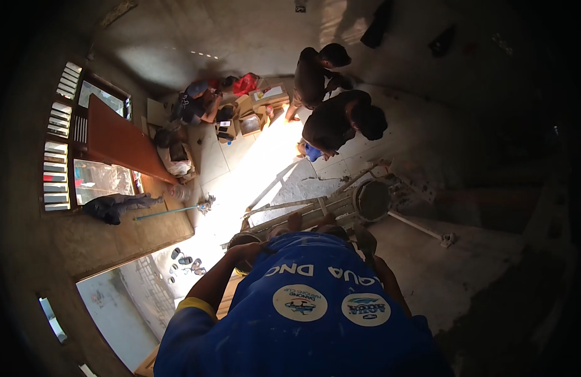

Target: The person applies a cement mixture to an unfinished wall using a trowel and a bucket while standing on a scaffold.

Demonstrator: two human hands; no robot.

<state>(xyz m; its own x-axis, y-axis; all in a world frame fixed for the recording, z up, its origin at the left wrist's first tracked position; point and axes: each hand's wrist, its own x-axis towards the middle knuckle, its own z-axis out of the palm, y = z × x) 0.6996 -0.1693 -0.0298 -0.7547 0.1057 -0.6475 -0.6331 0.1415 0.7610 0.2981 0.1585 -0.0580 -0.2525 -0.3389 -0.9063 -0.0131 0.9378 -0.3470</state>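
Note:
Below the front of my blue shirt (pixel 290 276), my left hand (pixel 248 250) is at the near side of a dark round container (pixel 243 238). The fingers are mostly out of sight, so their grip does not show. My right arm (pixel 393 286) reaches down along my other side, and its hand is lost in shadow beside the shirt. Under me are narrow wooden planks (pixel 306 212), with my bare foot (pixel 295 220) on them. A round bucket (pixel 372 200) with grey content stands at their right end.
Two people in dark clothes (pixel 331 122) bend over the sunlit floor ahead. Another person (pixel 196 100) crouches by cardboard boxes (pixel 270 95) at the far left. A blue-handled mop (pixel 171 212) lies left, near an open orange-brown door (pixel 124 138). A pole (pixel 416 227) slants out right.

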